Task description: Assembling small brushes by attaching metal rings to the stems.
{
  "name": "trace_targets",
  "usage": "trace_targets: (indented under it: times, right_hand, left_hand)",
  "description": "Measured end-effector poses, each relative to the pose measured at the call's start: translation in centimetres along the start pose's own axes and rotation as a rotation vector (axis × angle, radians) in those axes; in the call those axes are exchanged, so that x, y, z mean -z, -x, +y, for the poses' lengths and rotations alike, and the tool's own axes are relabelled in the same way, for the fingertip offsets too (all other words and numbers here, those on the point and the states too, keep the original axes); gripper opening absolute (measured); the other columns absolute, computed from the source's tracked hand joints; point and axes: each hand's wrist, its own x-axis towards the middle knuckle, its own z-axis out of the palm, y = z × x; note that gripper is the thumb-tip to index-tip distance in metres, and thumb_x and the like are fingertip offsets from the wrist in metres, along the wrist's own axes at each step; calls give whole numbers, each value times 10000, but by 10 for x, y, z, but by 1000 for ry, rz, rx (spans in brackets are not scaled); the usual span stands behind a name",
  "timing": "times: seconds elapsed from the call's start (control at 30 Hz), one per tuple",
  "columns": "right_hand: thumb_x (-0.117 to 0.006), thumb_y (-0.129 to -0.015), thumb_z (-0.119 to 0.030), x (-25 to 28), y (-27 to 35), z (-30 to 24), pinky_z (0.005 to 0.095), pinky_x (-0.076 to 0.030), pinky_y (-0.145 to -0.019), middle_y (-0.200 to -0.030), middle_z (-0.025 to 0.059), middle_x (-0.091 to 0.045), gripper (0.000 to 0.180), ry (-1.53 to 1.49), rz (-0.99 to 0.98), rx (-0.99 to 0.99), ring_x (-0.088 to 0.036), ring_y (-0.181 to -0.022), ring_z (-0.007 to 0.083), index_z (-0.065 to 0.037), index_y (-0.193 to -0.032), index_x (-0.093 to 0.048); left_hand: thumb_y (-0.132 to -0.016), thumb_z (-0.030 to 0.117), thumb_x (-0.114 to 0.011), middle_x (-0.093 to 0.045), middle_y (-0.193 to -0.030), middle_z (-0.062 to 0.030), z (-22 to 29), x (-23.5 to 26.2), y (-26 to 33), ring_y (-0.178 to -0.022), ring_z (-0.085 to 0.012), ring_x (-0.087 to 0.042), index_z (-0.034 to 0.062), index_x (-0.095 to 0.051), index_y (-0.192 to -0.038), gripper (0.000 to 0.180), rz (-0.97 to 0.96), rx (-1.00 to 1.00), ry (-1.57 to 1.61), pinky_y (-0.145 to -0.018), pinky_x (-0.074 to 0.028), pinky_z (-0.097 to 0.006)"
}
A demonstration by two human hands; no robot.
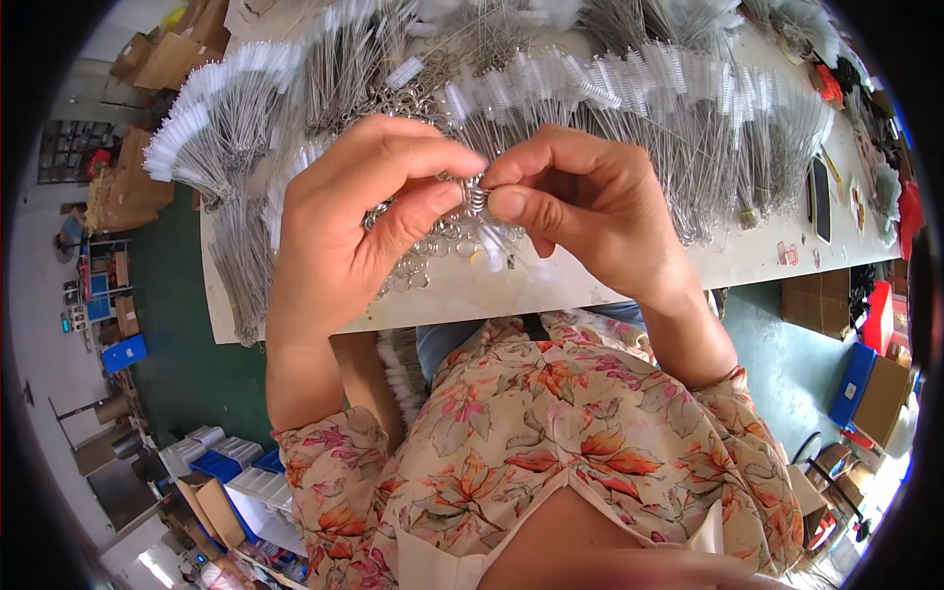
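- Pinching a small coiled metal spring between thumbs and fingers, the left hand and right hand grasp it together above the table.
- Just beneath lies a heap of metal rings.
- Behind, bundles of wire brushes with white bristles cover the table.
- Blue bins stand on the floor at left; brown cartons sit far back.
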Motion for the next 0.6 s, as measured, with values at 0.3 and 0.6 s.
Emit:
trace_targets:
  times: [0.3,0.6]
  right_hand:
    - [-630,-843,-107,6,-4,3,184,-418,-497,-704,-2,-588,133,-74,-70,-93,-520,-571,39,9,-905,-612]
    - [-620,-842,-76,-4,-11,14,182,-402,-497,-697,-9,-581,106,-98,-139,-78,-517,-566,41,6,-910,-614]
  left_hand:
    - [-866,92,-573,-571,-749,-15,-6,-7,8,-611,-71,-495,23,-592,-928,94,133,543,712,-545,-406,-211]
    - [-890,124,-548,-579,-714,-36,-12,-5,25,-508,-36,-427,12,-585,-958,136,150,598,760,-462,-356,-176]
